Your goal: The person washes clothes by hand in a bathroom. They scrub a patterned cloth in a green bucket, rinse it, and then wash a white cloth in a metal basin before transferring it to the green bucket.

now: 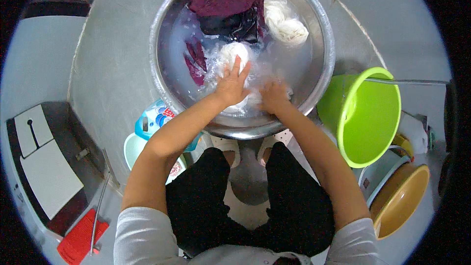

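Note:
A large round metal basin [156, 49] holds cloudy, sudsy water. My left hand [233, 84] lies with spread fingers on a white wet cloth [234, 52] near the basin's middle. Beside it, my right hand [274, 94] is blurred and partly under the water, by pale cloth; whether it grips anything is hidden. Maroon and black cloth [226, 3] floats at the far side, with a twisted cream cloth [287, 22] to its right. Smaller maroon pieces [196, 59] float left of my left hand.
To the right stand a lime-green bucket [371, 117], a grey bucket [381, 176] and a tan basin [401, 202]. Close to the basin's lower left are a blue detergent package [149, 119] and a pale green bowl [134, 147]. A red plastic dustpan or broom head [79, 237] lies lower left.

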Demonstrator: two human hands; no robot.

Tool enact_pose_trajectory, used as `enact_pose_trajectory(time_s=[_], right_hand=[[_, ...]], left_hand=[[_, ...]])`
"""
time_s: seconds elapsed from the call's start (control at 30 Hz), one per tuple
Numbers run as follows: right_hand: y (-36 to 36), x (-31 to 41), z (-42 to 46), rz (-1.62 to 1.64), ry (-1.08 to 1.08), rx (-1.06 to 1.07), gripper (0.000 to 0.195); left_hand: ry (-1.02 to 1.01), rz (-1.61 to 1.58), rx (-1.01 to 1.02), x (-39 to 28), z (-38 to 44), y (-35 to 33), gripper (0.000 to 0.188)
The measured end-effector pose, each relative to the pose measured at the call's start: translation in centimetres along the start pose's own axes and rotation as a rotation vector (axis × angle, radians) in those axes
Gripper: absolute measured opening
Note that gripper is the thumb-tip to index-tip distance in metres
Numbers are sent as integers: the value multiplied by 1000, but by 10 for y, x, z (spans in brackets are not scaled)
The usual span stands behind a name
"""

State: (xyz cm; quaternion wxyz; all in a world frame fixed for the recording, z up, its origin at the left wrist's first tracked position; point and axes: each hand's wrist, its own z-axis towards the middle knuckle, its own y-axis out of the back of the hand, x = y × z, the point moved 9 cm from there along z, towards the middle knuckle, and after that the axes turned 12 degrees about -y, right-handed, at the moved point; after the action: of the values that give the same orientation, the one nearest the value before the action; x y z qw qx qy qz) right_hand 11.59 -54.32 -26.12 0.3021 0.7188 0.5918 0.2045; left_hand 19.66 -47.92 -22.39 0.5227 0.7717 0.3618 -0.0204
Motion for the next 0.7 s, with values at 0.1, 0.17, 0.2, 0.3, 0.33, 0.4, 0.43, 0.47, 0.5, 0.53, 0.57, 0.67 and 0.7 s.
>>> enact_pose_trajectory(time_s=[0.1,0.17,0.2,0.3,0.33,0.4,0.43,0.47,0.5,0.53,0.57,0.67,0.7], right_hand=[[-31,-35,39,184,-90,111,86],[-20,-47,59,237,-109,158,88],[-10,-49,60,241,-111,130,88],[23,-71,49,257,-170,-69,86],[29,-79,45,274,-258,-70,82],[49,-81,30,306,-424,-78,75],[58,-69,28,228,-379,-289,65],[60,-53,22,147,-338,-498,54],[67,-31,10,59,-279,-708,44],[61,-8,5,211,-157,-721,36],[61,14,-3,359,-34,-729,30],[53,32,6,485,129,-456,23],[50,29,14,467,142,-323,23]], left_hand=[[-288,68,149,14,2,-26,68],[-346,3,224,52,2,-33,61],[-320,-20,252,77,4,-30,57],[-130,151,247,101,4,-14,53],[-48,171,230,109,2,-15,54],[135,163,172,112,-6,-6,60],[218,133,133,100,-8,-4,63],[294,105,94,90,-13,0,67],[197,94,-13,79,-18,-2,72],[170,113,-13,79,-20,-7,72],[143,127,-12,72,-21,-6,73],[129,239,100,75,-27,-6,65],[137,235,147,89,-24,-8,63]])
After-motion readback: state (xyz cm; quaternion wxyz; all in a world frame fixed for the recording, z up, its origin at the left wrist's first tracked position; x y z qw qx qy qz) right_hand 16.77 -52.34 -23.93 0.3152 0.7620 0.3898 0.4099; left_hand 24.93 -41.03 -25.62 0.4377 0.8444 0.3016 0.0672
